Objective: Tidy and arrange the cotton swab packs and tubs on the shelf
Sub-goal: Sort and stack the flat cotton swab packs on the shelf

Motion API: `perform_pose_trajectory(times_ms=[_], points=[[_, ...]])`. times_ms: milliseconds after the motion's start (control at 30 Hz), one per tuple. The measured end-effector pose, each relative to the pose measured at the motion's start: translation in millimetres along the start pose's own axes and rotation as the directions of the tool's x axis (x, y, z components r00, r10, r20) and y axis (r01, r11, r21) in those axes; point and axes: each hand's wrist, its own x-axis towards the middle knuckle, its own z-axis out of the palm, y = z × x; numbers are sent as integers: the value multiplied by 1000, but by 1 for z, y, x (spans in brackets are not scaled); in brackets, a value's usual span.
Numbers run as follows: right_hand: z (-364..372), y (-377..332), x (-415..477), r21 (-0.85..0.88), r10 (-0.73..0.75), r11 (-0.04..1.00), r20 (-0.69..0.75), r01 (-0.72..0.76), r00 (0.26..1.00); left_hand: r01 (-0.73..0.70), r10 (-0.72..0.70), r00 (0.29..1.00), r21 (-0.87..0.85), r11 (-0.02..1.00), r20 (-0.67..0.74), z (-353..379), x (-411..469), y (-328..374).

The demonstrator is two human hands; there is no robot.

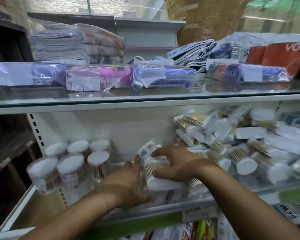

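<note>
Several round cotton swab tubs with white tops stand grouped at the left of the lower shelf. A loose heap of cotton swab packs in clear wrap fills the right half. In the middle, both hands hold one bundle of swab packs lying on its side. My left hand presses against its left end with the thumb up. My right hand lies over its top and right side, fingers spread.
The glass shelf above carries wrapped flat packets in purple and pink, folded towels and an orange pack. A white slotted upright bounds the lower shelf on the left. More packaged goods sit below.
</note>
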Motion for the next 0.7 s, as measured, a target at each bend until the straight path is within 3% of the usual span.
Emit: perform_pose_trajectory(times_ms=[133,300,500,633,700], points=[[0,2,-2,-92,-20,995,161,35,987,49,-49,999,-29,998,1,4,11,-5],[14,10,9,-108,-92,989,76,100,993,53,-55,996,-22,998,-73,1,13,-4],[-7,24,-2,160,-125,977,-96,139,987,76,-71,967,11,997,-247,-23,12,4],[-20,35,-7,474,-61,866,-220,162,974,28,-51,924,-67,997,-379,-39,15,16],[-28,45,-12,533,-11,831,-276,162,961,17,-55,910,-94,995,-412,-43,20,29]])
